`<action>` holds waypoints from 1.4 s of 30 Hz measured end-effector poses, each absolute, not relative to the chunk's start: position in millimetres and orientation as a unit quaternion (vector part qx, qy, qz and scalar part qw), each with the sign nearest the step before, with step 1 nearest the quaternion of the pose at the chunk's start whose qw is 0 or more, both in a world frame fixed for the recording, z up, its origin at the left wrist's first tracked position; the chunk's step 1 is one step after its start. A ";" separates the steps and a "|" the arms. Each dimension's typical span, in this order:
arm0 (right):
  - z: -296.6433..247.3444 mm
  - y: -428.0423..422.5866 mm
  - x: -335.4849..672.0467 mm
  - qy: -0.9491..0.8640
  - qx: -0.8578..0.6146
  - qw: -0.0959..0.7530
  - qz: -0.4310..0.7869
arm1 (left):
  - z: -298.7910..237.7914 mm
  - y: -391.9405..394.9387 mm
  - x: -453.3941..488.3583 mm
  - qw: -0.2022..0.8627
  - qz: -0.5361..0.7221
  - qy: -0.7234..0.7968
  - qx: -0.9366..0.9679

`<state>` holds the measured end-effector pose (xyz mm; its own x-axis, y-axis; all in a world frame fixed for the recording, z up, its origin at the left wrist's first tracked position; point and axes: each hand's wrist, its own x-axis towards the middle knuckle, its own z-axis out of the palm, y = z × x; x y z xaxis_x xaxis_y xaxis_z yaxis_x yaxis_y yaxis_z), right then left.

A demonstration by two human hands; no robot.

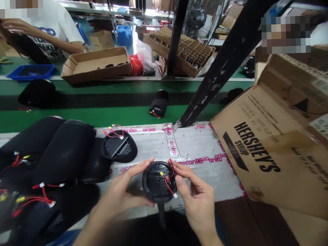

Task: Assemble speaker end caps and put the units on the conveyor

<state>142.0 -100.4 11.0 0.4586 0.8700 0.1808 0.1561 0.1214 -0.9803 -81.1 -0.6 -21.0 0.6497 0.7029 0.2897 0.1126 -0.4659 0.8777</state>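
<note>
My left hand (130, 185) curls around the left side of a black round speaker housing (155, 186), its open end facing up. A black strap (162, 214) hangs from the near side. My right hand (194, 190) is closed at the housing's right rim, its thumb and forefinger beside a thin red wire (172, 169). Whether the fingertips pinch that wire is hard to see. Inside the housing lie a yellow connector (162, 173) and red leads ending in a white plug (175, 195). Just beyond my left hand sits a similar black housing (119, 148) with red wires.
Black fabric-covered speaker bodies (62, 151) crowd the left. Others lie on the green conveyor (107, 116), including a small one (158, 103). A Hershey's carton (262, 159) stands right, beside a slanted black post (218, 71). Across the line, a person (55, 30) works behind an open cardboard tray (97, 64).
</note>
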 end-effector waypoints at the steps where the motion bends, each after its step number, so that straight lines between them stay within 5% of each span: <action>1: 10.7 -100.1 142.1 -0.426 -0.595 0.615 0.294 | -18.0 1.0 -80.9 0.430 0.329 0.255 0.801; 11: 11.3 -93.5 147.6 -0.422 -0.587 0.624 0.295 | -6.2 -7.1 -69.6 0.549 0.311 0.279 0.724; 23: 23.4 -94.8 146.5 -0.509 -0.622 0.560 0.200 | -2.3 -14.9 -72.0 0.503 0.323 0.284 0.750; 30: 24.1 -96.2 143.8 -0.555 -0.625 0.529 0.146 | -17.5 -36.4 -19.8 0.571 0.503 0.322 0.564; 38: 5.2 -113.6 181.7 -0.612 -0.528 0.476 0.347 | -16.6 -24.0 -16.7 0.555 0.463 0.281 0.632; 42: -5.6 -113.1 194.6 -0.635 -0.516 0.455 0.352 | -15.8 -25.1 -16.3 0.559 0.461 0.290 0.625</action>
